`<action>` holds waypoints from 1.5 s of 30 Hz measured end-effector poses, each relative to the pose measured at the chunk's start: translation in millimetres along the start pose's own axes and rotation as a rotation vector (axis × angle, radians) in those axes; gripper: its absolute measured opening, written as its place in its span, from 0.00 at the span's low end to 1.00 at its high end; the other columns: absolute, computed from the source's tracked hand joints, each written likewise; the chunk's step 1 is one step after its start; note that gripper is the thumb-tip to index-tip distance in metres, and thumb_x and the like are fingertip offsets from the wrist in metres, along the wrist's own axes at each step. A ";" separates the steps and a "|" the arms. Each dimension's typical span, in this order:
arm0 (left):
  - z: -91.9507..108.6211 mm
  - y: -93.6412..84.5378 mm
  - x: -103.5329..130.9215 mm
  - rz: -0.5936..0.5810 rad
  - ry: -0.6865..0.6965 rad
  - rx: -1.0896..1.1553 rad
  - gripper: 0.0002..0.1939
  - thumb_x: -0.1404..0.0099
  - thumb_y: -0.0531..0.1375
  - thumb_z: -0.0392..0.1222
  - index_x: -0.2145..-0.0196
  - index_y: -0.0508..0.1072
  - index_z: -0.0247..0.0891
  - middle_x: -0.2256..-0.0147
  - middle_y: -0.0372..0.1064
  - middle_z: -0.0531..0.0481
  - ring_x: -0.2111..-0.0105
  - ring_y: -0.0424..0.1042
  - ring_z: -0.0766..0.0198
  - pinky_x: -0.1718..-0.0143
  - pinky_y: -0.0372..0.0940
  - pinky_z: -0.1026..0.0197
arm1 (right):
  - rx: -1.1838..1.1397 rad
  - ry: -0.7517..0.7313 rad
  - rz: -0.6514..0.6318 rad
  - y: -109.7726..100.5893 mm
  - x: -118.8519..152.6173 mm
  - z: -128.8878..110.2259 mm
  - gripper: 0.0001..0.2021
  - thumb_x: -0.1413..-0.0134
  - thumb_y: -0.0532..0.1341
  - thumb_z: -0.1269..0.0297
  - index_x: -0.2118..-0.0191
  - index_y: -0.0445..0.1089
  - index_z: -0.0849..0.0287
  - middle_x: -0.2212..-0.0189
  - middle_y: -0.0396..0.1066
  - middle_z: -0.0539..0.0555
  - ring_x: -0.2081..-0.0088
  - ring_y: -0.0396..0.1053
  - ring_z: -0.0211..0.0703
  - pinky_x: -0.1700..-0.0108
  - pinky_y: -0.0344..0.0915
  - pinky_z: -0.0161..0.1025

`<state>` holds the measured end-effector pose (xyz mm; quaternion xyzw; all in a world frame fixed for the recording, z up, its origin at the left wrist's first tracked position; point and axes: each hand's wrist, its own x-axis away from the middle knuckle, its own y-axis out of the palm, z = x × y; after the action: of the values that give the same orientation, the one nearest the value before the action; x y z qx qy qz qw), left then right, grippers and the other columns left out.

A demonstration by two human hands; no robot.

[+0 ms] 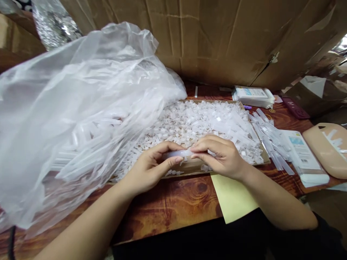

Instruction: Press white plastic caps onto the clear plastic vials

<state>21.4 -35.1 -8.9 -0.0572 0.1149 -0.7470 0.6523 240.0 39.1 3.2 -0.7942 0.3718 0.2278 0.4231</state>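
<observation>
My left hand [151, 162] is closed around a translucent white plastic tube [175, 154], thumb in front and fingers behind. At the tube's right end, the fingertips of my right hand [217, 153] are pinched together, hiding that end; whether a small part is also between them I cannot tell. Beneath both hands lies a shallow cardboard tray [189, 167] heaped with small clear plastic pieces [189, 119]. Left of it, a large clear plastic bag [108, 79] holds several long white tubes [81, 155].
Several finished-looking clear tubes [271, 141] lie right of the tray, beside labelled packs [305, 155] and a beige container [322, 148]. More packs [251, 93] and a dark red object [295, 107] sit farther back. Yellow paper [234, 198] overlaps the table edge. A cardboard box [203, 39] stands behind.
</observation>
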 end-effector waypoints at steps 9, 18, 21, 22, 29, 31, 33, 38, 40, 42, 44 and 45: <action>-2.8 -5.6 2.4 -0.022 0.116 -0.317 0.11 0.31 0.60 0.47 0.57 0.76 0.39 0.61 0.79 0.46 0.62 0.77 0.58 0.57 0.71 0.58 | 0.193 0.071 -0.146 -1.3 4.5 -5.9 0.05 0.32 0.58 0.70 0.60 0.72 0.60 0.67 0.77 0.54 0.65 0.73 0.40 0.61 0.72 0.39; 1.1 -2.6 2.8 -0.005 0.163 -0.399 0.08 0.32 0.60 0.45 0.58 0.76 0.41 0.62 0.79 0.46 0.63 0.77 0.57 0.59 0.70 0.57 | 0.397 0.029 -0.306 5.7 7.6 -6.8 0.14 0.29 0.51 0.70 0.65 0.71 0.61 0.72 0.73 0.55 0.69 0.68 0.42 0.64 0.67 0.40; 2.6 -0.3 3.0 0.025 0.191 -0.380 0.08 0.32 0.59 0.44 0.58 0.75 0.40 0.63 0.78 0.47 0.64 0.77 0.58 0.61 0.70 0.59 | 0.394 0.028 -0.292 6.5 4.1 -8.8 0.15 0.29 0.51 0.70 0.67 0.71 0.60 0.73 0.72 0.55 0.69 0.67 0.42 0.63 0.67 0.39; 2.8 0.8 2.5 0.039 0.193 -0.378 0.08 0.31 0.59 0.44 0.58 0.75 0.40 0.63 0.78 0.47 0.64 0.76 0.58 0.61 0.70 0.59 | 0.382 0.040 -0.298 4.1 3.0 -8.4 0.15 0.29 0.51 0.69 0.67 0.71 0.60 0.72 0.73 0.55 0.69 0.68 0.42 0.63 0.67 0.40; -2.7 -2.4 -3.7 0.229 0.120 -0.381 0.12 0.32 0.62 0.49 0.56 0.75 0.41 0.57 0.78 0.45 0.59 0.76 0.54 0.56 0.69 0.56 | 0.491 0.241 -0.495 -19.3 2.7 -2.5 0.07 0.33 0.61 0.68 0.64 0.73 0.61 0.68 0.74 0.55 0.65 0.69 0.45 0.62 0.64 0.41; -4.6 -6.0 -3.9 0.269 0.100 -0.354 0.14 0.32 0.62 0.51 0.54 0.75 0.41 0.55 0.77 0.45 0.56 0.76 0.54 0.53 0.69 0.55 | 0.553 0.312 -0.619 -16.2 3.0 -4.2 0.07 0.37 0.61 0.75 0.68 0.73 0.61 0.69 0.72 0.55 0.65 0.67 0.44 0.63 0.62 0.40; -5.9 -8.5 -3.6 0.253 0.088 -0.332 0.15 0.31 0.60 0.52 0.51 0.74 0.42 0.54 0.76 0.45 0.54 0.75 0.54 0.50 0.68 0.54 | 0.582 0.356 -0.704 -10.3 3.8 -6.3 0.09 0.40 0.60 0.80 0.69 0.73 0.62 0.68 0.71 0.55 0.65 0.66 0.44 0.63 0.62 0.40; -7.6 -9.6 -2.8 0.227 0.088 -0.265 0.17 0.30 0.59 0.53 0.49 0.74 0.41 0.53 0.76 0.45 0.52 0.74 0.54 0.47 0.66 0.53 | 0.577 0.344 -0.717 -6.6 11.0 -2.2 0.10 0.40 0.59 0.81 0.67 0.74 0.62 0.68 0.69 0.56 0.63 0.66 0.46 0.64 0.64 0.40; -7.2 -8.2 -2.4 0.218 0.078 -0.236 0.17 0.30 0.59 0.53 0.50 0.75 0.41 0.53 0.76 0.45 0.53 0.74 0.54 0.47 0.67 0.53 | 0.458 0.287 -0.595 -11.3 12.5 2.8 0.08 0.37 0.59 0.76 0.61 0.75 0.61 0.66 0.69 0.56 0.62 0.67 0.46 0.63 0.67 0.42; -6.1 -6.0 -2.0 0.201 0.056 -0.214 0.17 0.30 0.60 0.53 0.50 0.75 0.41 0.53 0.77 0.44 0.54 0.75 0.54 0.48 0.68 0.53 | 0.289 0.232 -0.359 -15.9 10.7 6.4 0.09 0.33 0.57 0.71 0.53 0.74 0.58 0.63 0.70 0.56 0.61 0.68 0.45 0.60 0.69 0.43; -4.6 -3.5 -1.7 0.180 0.035 -0.192 0.17 0.31 0.60 0.54 0.51 0.76 0.41 0.54 0.77 0.44 0.54 0.75 0.53 0.48 0.69 0.52 | 0.150 0.229 -0.067 -17.1 6.7 6.9 0.09 0.32 0.58 0.68 0.51 0.73 0.56 0.61 0.71 0.55 0.59 0.70 0.43 0.58 0.70 0.43; -3.9 -2.2 -1.5 0.168 0.029 -0.176 0.17 0.31 0.60 0.54 0.52 0.76 0.41 0.54 0.77 0.44 0.54 0.75 0.53 0.48 0.69 0.52 | 0.100 0.241 0.059 -15.9 4.5 6.2 0.08 0.33 0.60 0.68 0.52 0.74 0.55 0.61 0.71 0.54 0.59 0.70 0.43 0.58 0.71 0.42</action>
<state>18.5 -33.0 -12.1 -0.0935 0.1939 -0.6774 0.7034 254.9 48.3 4.8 -0.7826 0.4538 0.1244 0.4075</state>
